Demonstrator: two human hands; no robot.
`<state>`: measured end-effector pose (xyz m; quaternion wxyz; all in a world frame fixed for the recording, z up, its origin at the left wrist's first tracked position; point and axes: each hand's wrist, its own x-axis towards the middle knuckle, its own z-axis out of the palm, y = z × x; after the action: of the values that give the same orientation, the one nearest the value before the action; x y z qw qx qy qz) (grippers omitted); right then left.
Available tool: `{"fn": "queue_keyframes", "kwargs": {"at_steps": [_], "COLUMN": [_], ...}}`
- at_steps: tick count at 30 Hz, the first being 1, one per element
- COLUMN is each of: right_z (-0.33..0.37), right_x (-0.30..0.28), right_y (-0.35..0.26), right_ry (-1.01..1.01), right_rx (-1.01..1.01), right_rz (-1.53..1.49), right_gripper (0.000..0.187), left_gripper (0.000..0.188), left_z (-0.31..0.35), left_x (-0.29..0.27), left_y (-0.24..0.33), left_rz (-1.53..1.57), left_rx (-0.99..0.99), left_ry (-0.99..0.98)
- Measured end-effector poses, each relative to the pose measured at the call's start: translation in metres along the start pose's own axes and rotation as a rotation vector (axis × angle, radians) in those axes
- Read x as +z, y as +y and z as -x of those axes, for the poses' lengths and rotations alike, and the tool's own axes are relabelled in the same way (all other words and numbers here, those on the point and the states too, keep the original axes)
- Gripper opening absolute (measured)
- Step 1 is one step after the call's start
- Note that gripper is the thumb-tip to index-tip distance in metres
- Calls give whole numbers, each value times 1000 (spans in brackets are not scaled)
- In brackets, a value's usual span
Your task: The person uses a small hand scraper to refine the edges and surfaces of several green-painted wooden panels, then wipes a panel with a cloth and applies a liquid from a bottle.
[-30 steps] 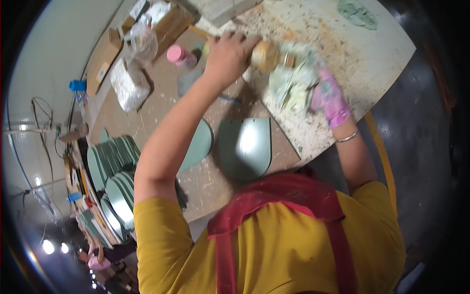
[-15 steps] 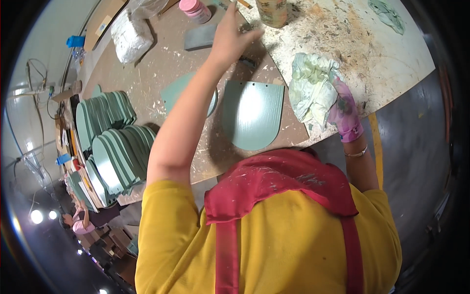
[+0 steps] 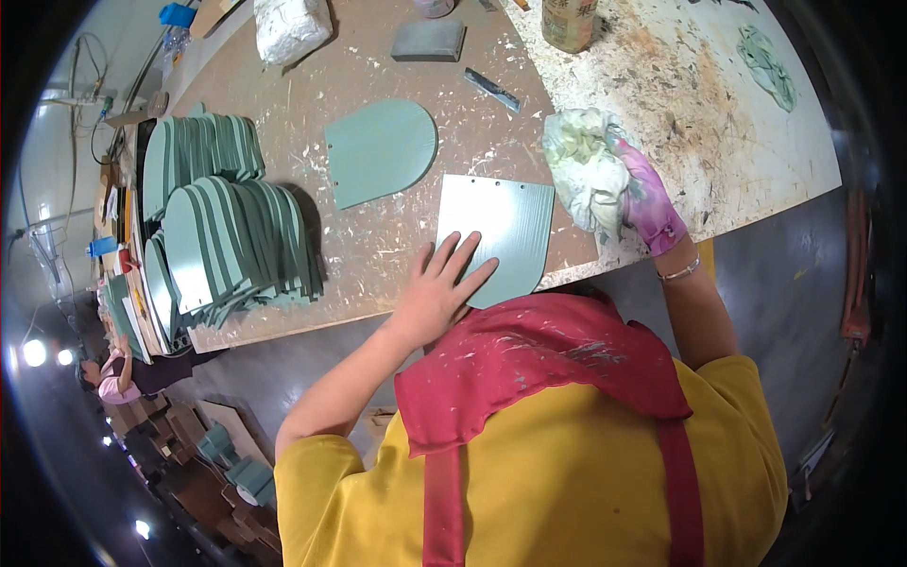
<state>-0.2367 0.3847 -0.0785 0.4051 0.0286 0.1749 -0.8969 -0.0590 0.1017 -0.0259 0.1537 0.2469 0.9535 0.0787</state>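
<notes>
A green panel with one rounded end and small holes along its straight edge lies flat at the table's near edge. Spread over its lower left part are the fingers of my left hand, which is bare and open. My right hand, in a stained pink glove, grips a crumpled white cloth with green smears, just right of the panel. A second green panel of the same shape lies farther left, touched by neither hand.
Stacked green panels stand in two rows at left. Farther back are a grey block, a flat dark tool, a jar and a white bundle. A greenish rag lies far right. Another person is at far left.
My left hand has come back from the far side of the table and now rests on the near panel. My right hand still holds the cloth. The view has shifted.
</notes>
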Motion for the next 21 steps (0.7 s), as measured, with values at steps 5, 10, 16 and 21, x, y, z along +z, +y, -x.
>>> {"fn": "queue_keyframes", "kwargs": {"at_steps": [5, 10, 16, 21], "right_z": [13, 32, 32, -5], "right_x": [12, 29, 71, 179], "right_y": [2, -28, -36, 25], "right_ry": [-67, -84, 174, 251], "right_rx": [-43, -252, -721, -524], "right_rz": [-8, 265, 867, 1139], "right_gripper": [43, 42, 35, 33], "left_gripper": [60, 66, 57, 53], "left_z": [-18, -15, 6, 20], "left_x": [15, -20, -48, -48], "left_y": [26, 21, 1, -3], "left_rz": [-57, 319, 846, 983], "left_rx": [60, -12, -312, -376], "left_ry": [239, 504, 762, 793]}}
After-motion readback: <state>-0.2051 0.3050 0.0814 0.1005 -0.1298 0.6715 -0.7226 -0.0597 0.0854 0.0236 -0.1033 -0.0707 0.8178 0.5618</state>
